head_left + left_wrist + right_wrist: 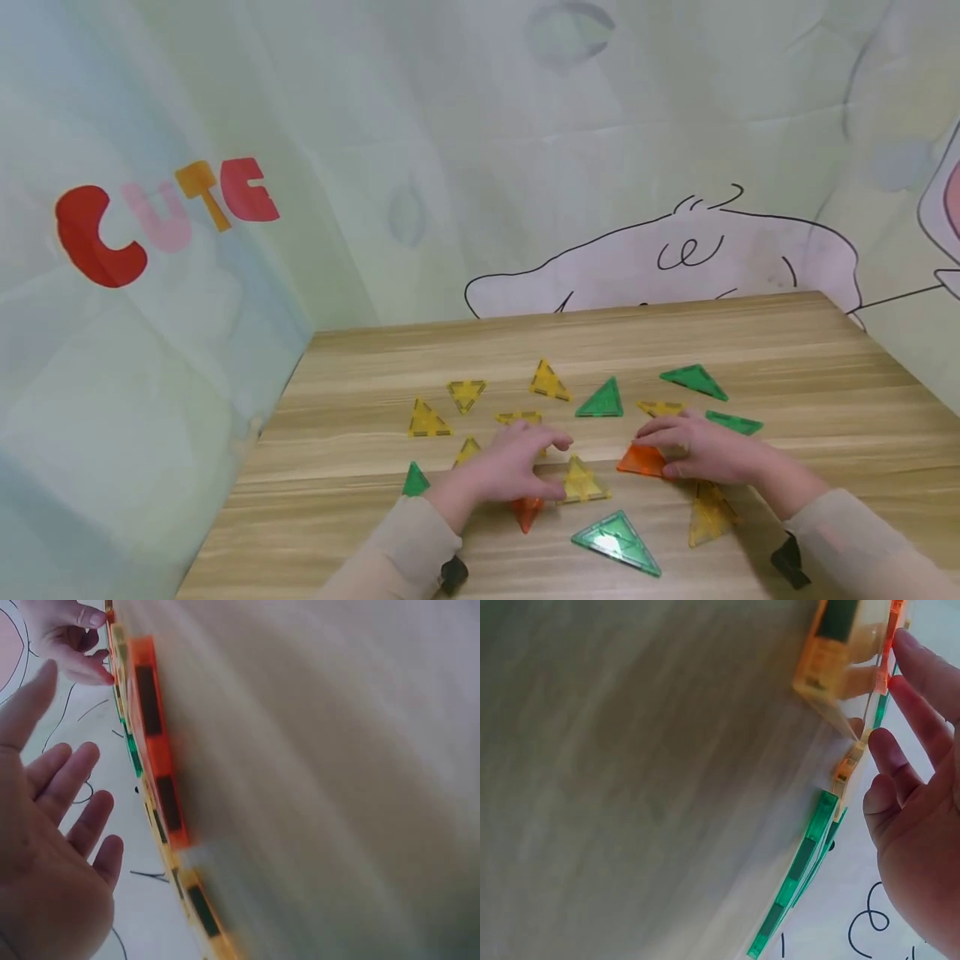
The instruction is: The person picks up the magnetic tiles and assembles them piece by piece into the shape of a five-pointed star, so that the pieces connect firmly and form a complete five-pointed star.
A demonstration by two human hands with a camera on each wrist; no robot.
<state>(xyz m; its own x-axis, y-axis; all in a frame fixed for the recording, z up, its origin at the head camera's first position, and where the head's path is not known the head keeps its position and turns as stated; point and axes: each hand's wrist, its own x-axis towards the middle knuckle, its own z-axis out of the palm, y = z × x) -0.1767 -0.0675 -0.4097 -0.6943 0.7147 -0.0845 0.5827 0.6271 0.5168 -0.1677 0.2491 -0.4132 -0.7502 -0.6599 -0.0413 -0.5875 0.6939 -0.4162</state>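
Above the tiles at centre left, my left hand (517, 467) is held with fingers spread and nothing in its grasp. An orange-red triangular magnetic tile (528, 512) lies partly hidden beneath it, and a yellow triangle tile (582, 482) is by its thumb. My right hand (705, 450) pinches an orange triangle tile (640, 460) by its edges, the thumb on the near side and fingers on the far side. The tile stays flat at table level. In the right wrist view, the right fingertips (904, 641) touch the orange tile (888, 656).
Several yellow and green triangle tiles lie scattered flat on the wooden table (360, 358). A large green triangle (618, 542) is in front, between the forearms. A yellow triangle (711, 517) sits under the right wrist. Behind the table hangs a printed cloth (450, 167).
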